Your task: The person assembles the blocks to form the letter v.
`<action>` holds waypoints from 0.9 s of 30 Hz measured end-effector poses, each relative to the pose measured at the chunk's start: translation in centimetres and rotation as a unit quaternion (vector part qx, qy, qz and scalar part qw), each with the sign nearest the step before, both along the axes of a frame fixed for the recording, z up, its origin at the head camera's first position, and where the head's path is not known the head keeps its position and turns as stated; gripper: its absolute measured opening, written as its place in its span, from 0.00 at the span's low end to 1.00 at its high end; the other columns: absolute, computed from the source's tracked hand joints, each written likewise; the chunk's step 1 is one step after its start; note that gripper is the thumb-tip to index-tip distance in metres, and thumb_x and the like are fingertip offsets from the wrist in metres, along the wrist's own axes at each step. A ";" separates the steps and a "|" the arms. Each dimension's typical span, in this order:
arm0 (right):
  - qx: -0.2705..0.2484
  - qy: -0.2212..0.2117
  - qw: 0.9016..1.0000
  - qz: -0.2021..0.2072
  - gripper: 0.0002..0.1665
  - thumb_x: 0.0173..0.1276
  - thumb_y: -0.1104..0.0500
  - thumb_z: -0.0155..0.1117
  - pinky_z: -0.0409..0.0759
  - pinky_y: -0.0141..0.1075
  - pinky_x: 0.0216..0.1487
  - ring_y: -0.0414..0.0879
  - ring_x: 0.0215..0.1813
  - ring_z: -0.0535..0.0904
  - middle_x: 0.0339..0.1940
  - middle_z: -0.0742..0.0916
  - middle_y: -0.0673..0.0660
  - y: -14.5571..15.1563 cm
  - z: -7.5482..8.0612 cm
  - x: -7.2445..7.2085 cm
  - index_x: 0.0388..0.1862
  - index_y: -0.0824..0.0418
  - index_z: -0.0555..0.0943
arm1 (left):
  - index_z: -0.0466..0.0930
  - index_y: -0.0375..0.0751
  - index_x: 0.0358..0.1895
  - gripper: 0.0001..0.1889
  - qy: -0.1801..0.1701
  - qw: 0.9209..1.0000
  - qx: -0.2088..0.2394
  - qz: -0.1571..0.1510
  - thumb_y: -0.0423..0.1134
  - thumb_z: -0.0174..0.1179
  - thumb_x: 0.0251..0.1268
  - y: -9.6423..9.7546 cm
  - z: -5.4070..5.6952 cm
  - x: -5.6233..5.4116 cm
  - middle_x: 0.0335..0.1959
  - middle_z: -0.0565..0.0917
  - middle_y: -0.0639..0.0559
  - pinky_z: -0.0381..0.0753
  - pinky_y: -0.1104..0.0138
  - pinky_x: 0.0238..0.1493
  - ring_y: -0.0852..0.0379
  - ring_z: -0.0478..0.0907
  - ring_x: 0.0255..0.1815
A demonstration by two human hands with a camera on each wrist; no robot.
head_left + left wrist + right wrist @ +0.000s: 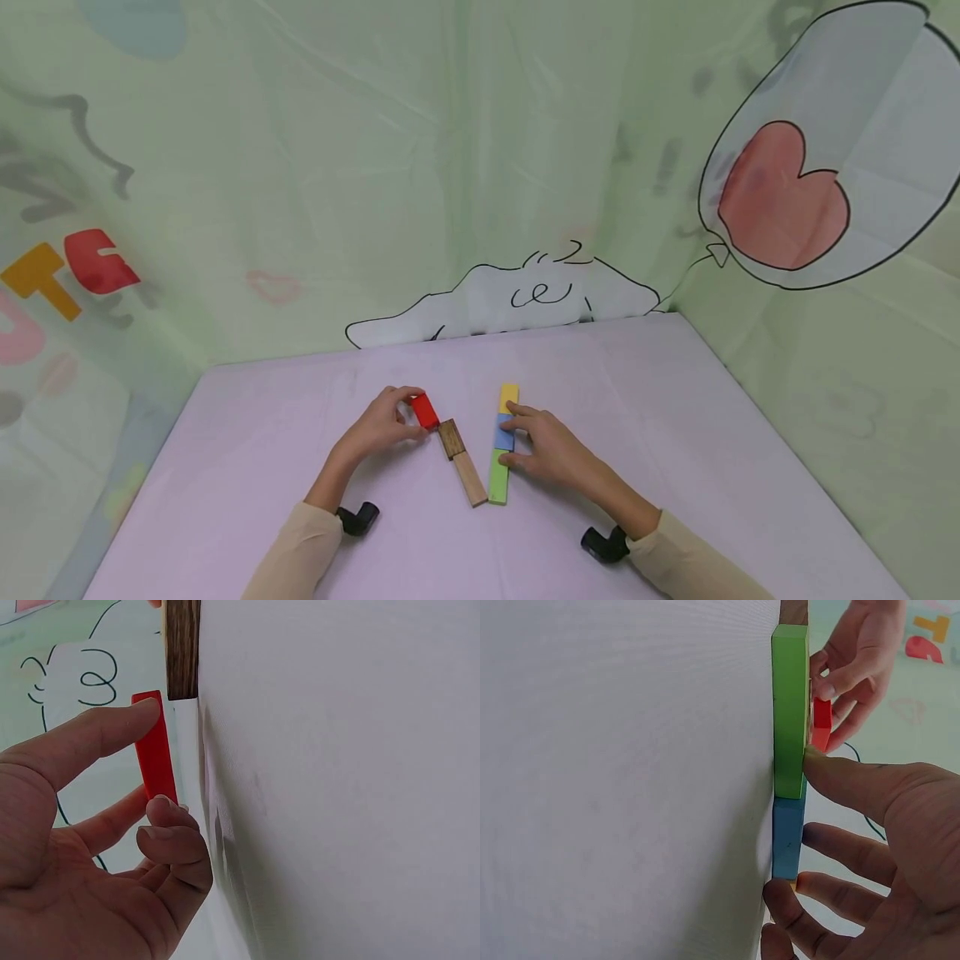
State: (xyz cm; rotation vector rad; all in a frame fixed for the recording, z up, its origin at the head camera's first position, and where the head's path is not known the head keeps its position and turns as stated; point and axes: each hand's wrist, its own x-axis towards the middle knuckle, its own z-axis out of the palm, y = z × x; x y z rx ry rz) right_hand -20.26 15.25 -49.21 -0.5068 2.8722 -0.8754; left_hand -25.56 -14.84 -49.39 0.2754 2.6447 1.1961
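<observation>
My left hand (381, 422) pinches a red block (425, 411) between thumb and fingertips. In the left wrist view the red block (155, 750) is held beside the end of a dark brown wooden block (183, 649). That brown block (452, 439) lies end to end with a light wooden block (470, 479), forming a slanted row. My right hand (551, 450) rests along a second row: a yellow block (509, 395), a blue block (504, 434) and a green block (498, 479). In the right wrist view its thumb touches the green block (790, 712), with extended fingers by the blue block (787, 840).
A pale lilac cloth (637, 400) covers the table. The two rows meet nearly at their near ends, making a V. Printed curtains (360, 167) stand behind and on both sides. A black camera mount (360, 518) sits at the left wrist, another black mount (604, 545) at the right.
</observation>
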 end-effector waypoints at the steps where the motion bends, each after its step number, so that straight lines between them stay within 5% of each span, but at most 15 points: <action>1: 0.000 0.000 1.000 0.000 0.30 0.63 0.53 0.81 0.71 0.57 0.78 0.64 0.80 0.71 0.79 0.76 0.64 0.0 0.0 0.0 0.62 0.65 0.86 | 0.78 0.44 0.71 0.35 0.000 1.000 0.000 0.001 0.36 0.77 0.58 0.0 -0.1 -0.1 0.54 0.78 0.43 0.74 0.66 0.35 0.54 0.73 0.39; 27: -0.008 0.007 1.000 0.009 0.30 0.63 0.54 0.82 0.71 0.58 0.78 0.66 0.79 0.72 0.78 0.77 0.66 0.1 0.2 0.2 0.61 0.65 0.86 | 0.78 0.40 0.71 0.35 0.000 0.999 0.001 -0.051 0.35 0.77 0.58 0.9 0.0 -2.1 0.56 0.79 0.40 0.75 0.65 0.37 0.54 0.73 0.39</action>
